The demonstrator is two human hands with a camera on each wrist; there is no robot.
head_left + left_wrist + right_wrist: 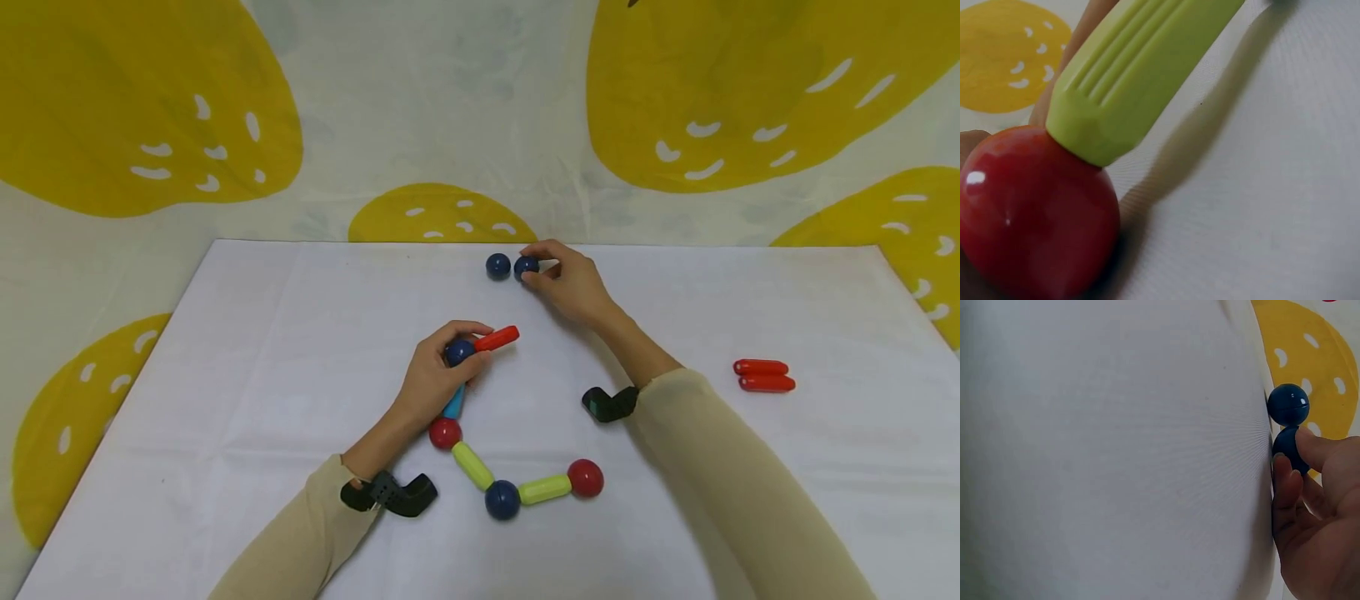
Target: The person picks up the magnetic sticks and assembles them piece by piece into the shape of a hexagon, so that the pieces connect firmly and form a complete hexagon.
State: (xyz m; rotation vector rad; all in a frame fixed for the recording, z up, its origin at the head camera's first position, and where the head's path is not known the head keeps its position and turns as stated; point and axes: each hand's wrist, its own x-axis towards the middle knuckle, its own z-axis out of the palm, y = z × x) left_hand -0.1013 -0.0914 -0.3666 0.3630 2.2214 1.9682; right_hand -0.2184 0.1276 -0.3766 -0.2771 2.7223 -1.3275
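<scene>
My left hand (441,372) grips a dark blue ball (460,352) that has a red rod (497,338) sticking out to the right. Below the hand, a light blue rod (453,403) runs down to a red ball (446,433). From there the chain goes on through a yellow-green rod (472,465), another blue ball (502,500), a second yellow-green rod (545,489) and a red end ball (586,478). At the table's far edge my right hand (573,285) pinches a loose blue ball (527,267) between thumb and fingers. Just left of it sits another blue ball (498,267).
Two red rods (763,375) lie side by side on the right of the white table (262,375). A cloth with yellow shapes (450,212) hangs behind the far edge. Each wrist wears a black camera mount (609,404).
</scene>
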